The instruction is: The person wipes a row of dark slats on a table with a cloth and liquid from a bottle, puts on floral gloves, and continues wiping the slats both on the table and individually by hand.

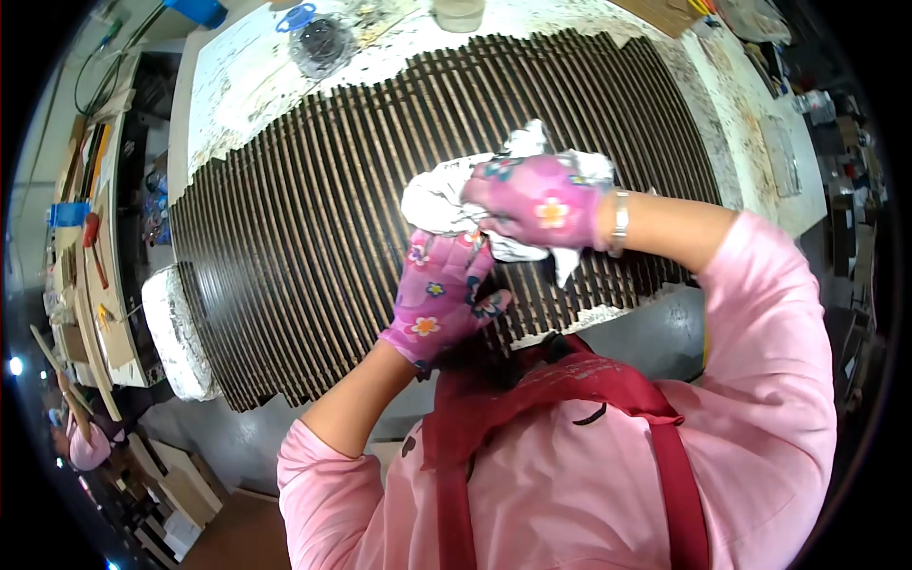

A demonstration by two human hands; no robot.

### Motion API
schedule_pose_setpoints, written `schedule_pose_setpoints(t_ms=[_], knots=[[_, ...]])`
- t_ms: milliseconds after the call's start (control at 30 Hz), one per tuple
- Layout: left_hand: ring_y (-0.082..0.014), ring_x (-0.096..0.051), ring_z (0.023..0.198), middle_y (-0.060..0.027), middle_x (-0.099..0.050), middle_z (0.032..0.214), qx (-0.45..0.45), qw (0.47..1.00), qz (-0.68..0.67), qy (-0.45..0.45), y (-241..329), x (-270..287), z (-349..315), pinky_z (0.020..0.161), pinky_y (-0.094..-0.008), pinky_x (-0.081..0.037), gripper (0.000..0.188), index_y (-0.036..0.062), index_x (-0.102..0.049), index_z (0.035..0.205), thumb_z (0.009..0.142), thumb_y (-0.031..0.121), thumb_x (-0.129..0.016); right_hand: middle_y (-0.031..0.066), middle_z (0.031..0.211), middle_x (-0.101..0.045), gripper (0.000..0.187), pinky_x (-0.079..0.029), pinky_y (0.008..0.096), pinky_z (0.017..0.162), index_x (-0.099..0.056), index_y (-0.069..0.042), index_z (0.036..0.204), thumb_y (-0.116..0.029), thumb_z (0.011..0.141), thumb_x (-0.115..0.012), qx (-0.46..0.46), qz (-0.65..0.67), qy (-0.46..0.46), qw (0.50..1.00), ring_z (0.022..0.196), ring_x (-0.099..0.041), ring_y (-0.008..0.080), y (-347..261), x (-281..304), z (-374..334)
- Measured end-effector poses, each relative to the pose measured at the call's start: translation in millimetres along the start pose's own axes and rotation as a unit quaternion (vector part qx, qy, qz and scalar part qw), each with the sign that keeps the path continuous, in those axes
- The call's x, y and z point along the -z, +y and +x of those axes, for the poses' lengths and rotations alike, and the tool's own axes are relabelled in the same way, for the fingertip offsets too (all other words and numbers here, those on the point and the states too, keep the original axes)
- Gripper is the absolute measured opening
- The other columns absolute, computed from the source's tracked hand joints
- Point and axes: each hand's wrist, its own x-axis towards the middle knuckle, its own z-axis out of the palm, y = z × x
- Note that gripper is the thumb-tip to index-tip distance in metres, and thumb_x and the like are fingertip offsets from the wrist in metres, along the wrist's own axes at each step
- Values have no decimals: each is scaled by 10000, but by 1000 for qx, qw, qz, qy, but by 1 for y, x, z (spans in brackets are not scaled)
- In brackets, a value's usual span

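Observation:
Long, narrow dark-brown strips (323, 180) lie side by side in a wide row across the worktable, their ends uneven. My right hand (541, 201), in a pink flowered glove, is closed on a crumpled white cloth (439, 197) and presses it onto the strips right of the middle. The cloth spreads out on both sides of that hand. My left hand (435, 302), gloved alike, lies flat on the strips nearer to me. Its fingers are stretched out, with the thumb apart, and their tips reach the cloth's near edge.
Behind the strips, on the stained white tabletop (242, 100), are a clear bag of dark material (323, 46) and a translucent container (459, 13). A white wrapped block (177, 332) adjoins the left end. A red-handled tool (92, 233) lies on the left bench; another person (87, 445) is at lower left.

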Motion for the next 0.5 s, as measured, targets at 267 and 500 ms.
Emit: schedule_pose_setpoints(t_ms=[267, 500], knots=[[-350, -326, 1393, -147, -412, 1474, 1, 1000, 8, 5, 2, 9, 5, 1142, -525, -210, 707, 134, -500, 1384, 788, 483, -650, 60, 619, -599, 660, -548, 382, 515, -648, -73, 853, -600, 977, -272, -365, 295, 16, 883, 576, -624, 151, 5, 39, 115], [-314, -276, 1421, -115, -357, 1515, -18, 1000, 1, -5, 1, 4, 8, 1152, -514, -178, 717, 143, -458, 1421, 829, 533, -571, 88, 627, -566, 521, -470, 297, 466, -560, -117, 728, -531, 963, -349, -330, 281, 101, 896, 543, -569, 156, 33, 16, 111]])
